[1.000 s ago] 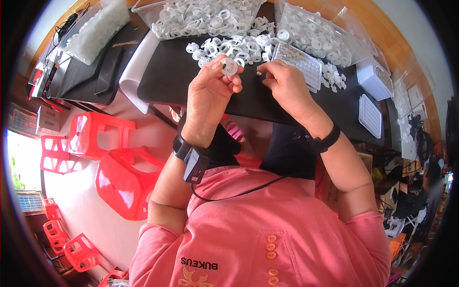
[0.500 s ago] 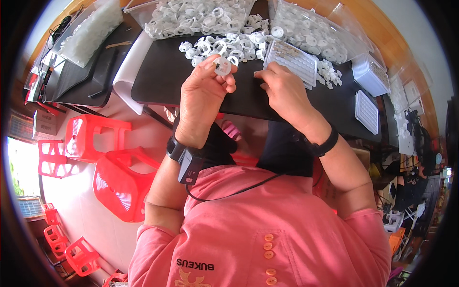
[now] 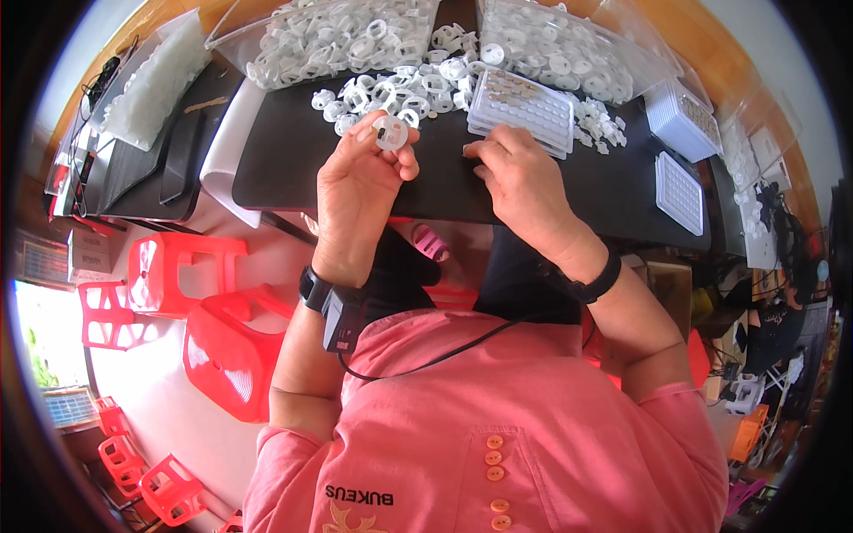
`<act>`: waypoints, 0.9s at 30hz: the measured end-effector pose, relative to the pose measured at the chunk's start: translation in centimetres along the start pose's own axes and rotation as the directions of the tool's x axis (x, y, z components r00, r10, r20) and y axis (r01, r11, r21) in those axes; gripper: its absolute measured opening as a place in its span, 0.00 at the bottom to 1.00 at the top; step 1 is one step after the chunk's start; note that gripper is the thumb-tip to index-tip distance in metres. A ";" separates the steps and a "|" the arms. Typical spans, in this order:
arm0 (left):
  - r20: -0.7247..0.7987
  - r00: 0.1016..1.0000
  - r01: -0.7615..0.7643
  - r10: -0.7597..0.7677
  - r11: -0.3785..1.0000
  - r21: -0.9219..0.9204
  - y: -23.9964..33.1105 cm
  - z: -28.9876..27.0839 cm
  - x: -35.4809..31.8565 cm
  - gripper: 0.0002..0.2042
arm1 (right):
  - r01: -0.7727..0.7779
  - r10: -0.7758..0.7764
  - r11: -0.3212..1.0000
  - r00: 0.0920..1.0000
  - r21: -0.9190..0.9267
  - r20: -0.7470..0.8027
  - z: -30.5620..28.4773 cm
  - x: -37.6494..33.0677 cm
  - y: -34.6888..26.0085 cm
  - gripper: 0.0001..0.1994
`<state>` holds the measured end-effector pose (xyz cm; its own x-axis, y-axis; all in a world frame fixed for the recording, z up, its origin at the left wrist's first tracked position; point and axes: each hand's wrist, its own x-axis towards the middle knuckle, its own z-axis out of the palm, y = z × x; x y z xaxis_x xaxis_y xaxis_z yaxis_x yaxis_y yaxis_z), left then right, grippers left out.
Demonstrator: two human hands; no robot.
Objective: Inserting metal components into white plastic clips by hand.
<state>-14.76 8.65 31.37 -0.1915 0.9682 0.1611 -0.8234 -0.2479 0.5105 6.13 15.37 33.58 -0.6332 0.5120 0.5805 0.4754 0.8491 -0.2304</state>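
Raised over the front edge of the table, my left hand (image 3: 360, 182) pinches a round white plastic piece (image 3: 392, 132) with cut-outs and a small dark spot. My right hand (image 3: 522, 173) is beside it, knuckles up, thumb and fingertips drawn together; anything between them is too small to make out. Just beyond my right hand is a white compartment tray (image 3: 544, 120) with small tan bits along its far part. A heap of white plastic ring-shaped pieces (image 3: 400, 93) lies past my left hand.
Two clear bins, one of white rings (image 3: 329, 44) and one of round pieces (image 3: 560, 62), stand at the back. Small white parts (image 3: 600, 126) lie right of the tray. Stacked trays (image 3: 680, 120) and another tray (image 3: 680, 195) are farther right. Red stools (image 3: 235, 355) stand at left.
The whole view has shifted slightly, with the table's things farther left. My left hand still pinches the round piece; my right fingers stay closed near the tray.
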 end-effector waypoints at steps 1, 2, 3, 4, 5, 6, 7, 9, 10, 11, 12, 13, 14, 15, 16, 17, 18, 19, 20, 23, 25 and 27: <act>0.004 1.000 0.006 -0.006 1.000 -0.007 -0.1 0.2 0.0 0.16 | -0.008 0.008 1.000 1.000 -0.002 -0.005 -0.2 -0.3 0.0 0.09; 0.008 1.000 0.011 -0.011 1.000 -0.013 -0.3 0.5 0.1 0.16 | -0.004 0.004 1.000 1.000 0.019 0.007 -0.3 -0.7 -0.2 0.10; 0.012 1.000 0.018 -0.018 1.000 -0.009 -0.4 0.7 0.2 0.16 | -0.001 0.000 0.999 1.000 0.040 0.018 -0.5 -1.1 -0.3 0.13; 0.024 0.999 0.037 -0.037 0.999 -0.010 -0.6 0.9 0.4 0.16 | -0.008 0.007 0.999 1.000 0.039 0.013 -0.7 -1.5 -0.4 0.13; 0.036 0.998 0.056 -0.056 0.998 -0.012 -0.9 1.1 0.6 0.16 | 0.043 -0.044 0.998 0.999 0.039 0.006 -1.1 -1.9 -0.6 0.14; 0.038 0.997 0.060 -0.060 0.998 0.001 -1.2 1.3 0.9 0.17 | 0.094 -0.094 0.995 0.996 0.040 0.000 -1.3 -2.3 -0.6 0.15; 0.042 0.997 0.066 -0.066 0.998 0.004 -1.4 1.5 1.2 0.17 | 0.088 -0.088 0.995 0.996 0.037 -0.004 -1.4 -2.8 -0.5 0.15; 0.053 0.994 0.096 -0.095 0.995 0.001 -2.1 2.2 1.9 0.17 | 0.167 -0.166 0.984 0.986 0.067 -0.024 -1.6 -3.9 0.0 0.18; 0.074 0.991 0.111 -0.111 0.994 -0.003 -2.4 2.3 2.3 0.16 | 0.184 -0.182 0.979 0.983 0.085 -0.030 -1.8 -4.3 0.2 0.15; 0.076 0.990 0.116 -0.116 0.993 0.001 -2.7 2.5 2.5 0.16 | 0.179 -0.177 0.980 0.984 0.085 -0.034 -1.8 -4.6 0.4 0.15; 0.077 0.988 0.135 -0.133 0.991 -0.020 -3.0 2.6 2.8 0.16 | 0.205 -0.201 0.976 0.978 0.079 -0.054 -1.7 -4.9 0.6 0.14; 0.078 0.986 0.153 -0.150 0.987 -0.040 -3.3 2.7 2.9 0.16 | 0.232 -0.227 0.970 0.971 0.072 -0.073 -1.6 -5.2 0.8 0.12; 0.078 0.985 0.157 -0.154 0.987 -0.036 -3.6 2.8 3.1 0.16 | 0.228 -0.223 0.971 0.972 0.073 -0.077 -1.5 -5.6 1.0 0.12; 0.096 0.980 0.181 -0.175 0.982 -0.057 -3.9 2.9 3.2 0.16 | 0.250 -0.242 0.965 0.966 0.075 -0.095 -1.4 -5.9 1.1 0.11; 0.114 0.974 0.204 -0.195 0.976 -0.077 -4.1 3.0 3.3 0.17 | 0.272 -0.262 0.959 0.958 0.078 -0.114 -1.4 -6.2 1.2 0.11; 0.114 0.974 0.206 -0.197 0.976 -0.073 -4.4 3.0 3.4 0.17 | 0.270 -0.260 0.959 0.958 0.080 -0.118 -1.4 -6.2 1.3 0.11; 0.128 0.969 0.222 -0.211 0.972 -0.073 -4.6 3.0 3.4 0.17 | 0.275 -0.263 0.958 0.956 0.083 -0.129 -1.4 -6.3 1.4 0.11; 0.142 0.964 0.237 -0.225 0.969 -0.073 -4.8 2.8 3.4 0.17 | 0.280 -0.266 0.956 0.954 0.087 -0.140 -1.4 -6.2 1.5 0.11; 0.157 0.959 0.248 -0.235 0.966 -0.068 -4.9 2.7 3.4 0.18 | 0.277 -0.263 0.957 0.954 0.089 -0.143 -1.4 -6.3 1.5 0.11; 0.142 0.957 0.260 -0.252 0.965 -0.043 -4.9 2.8 3.2 0.17 | 0.242 -0.226 0.965 0.963 0.103 -0.147 -1.2 -6.1 1.4 0.10; 0.144 0.958 0.258 -0.249 0.965 -0.047 -4.9 2.6 3.2 0.17 | 0.224 -0.203 0.968 0.964 0.111 -0.171 -0.9 -6.0 1.3 0.10; 0.147 0.958 0.254 -0.244 0.966 -0.051 -4.9 2.4 3.3 0.17 | 0.206 -0.175 0.966 0.966 0.159 -0.190 -0.9 -5.7 1.3 0.09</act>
<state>-10.06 12.97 31.46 0.0961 0.9833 0.1542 -0.8710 0.0081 0.4911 10.90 13.41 30.69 -0.5788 0.3218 0.7493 0.2317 0.9459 -0.2272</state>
